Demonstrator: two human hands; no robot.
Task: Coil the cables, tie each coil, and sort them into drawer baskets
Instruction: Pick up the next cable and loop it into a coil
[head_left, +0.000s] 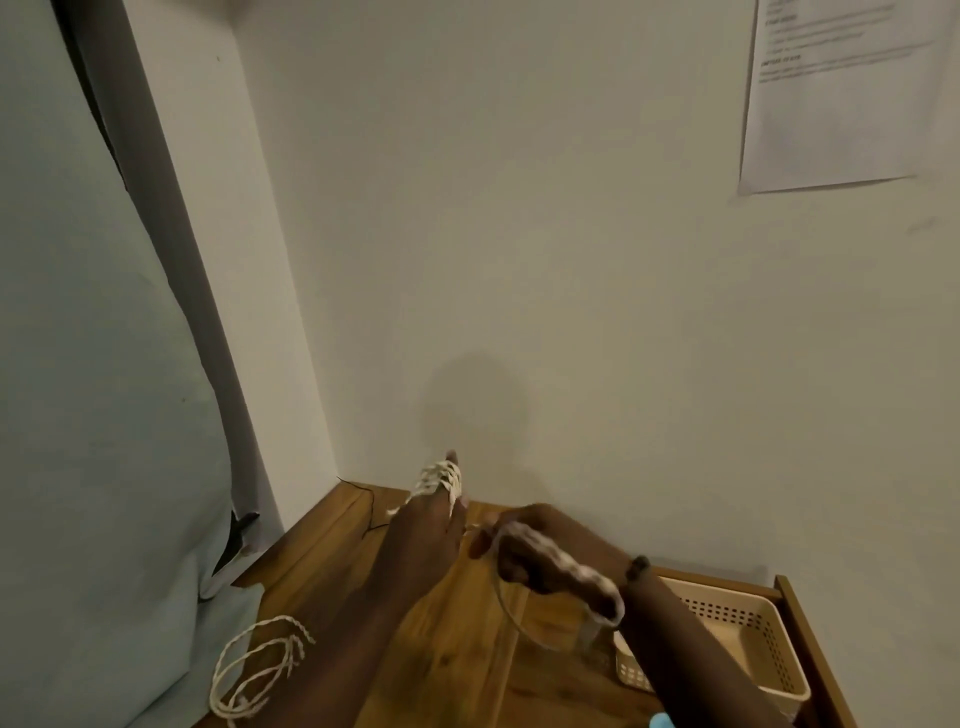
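The left hand (439, 512) is stretched out flat with fingers together, and several turns of a pale twisted cable (441, 480) are wound around the fingers near their tips. The right hand (524, 553) is closed around the running length of that same cable, which loops blurred past its wrist and sags in a thin arc toward the desk (322, 561); it seems to be feeding the next turn.

By my reading, the task is in its early-to-middle part: this cable is only partly coiled and not yet tied. A second pale cable (257, 670) lies on the desk's near left edge in loose loops, with no tie that I can make out. One perforated cream basket (748, 629) sits in the open drawer (810, 639) at right; no coil shows in the part not hidden by the right forearm.

Count: two cables, one basket, one drawer, two hands.
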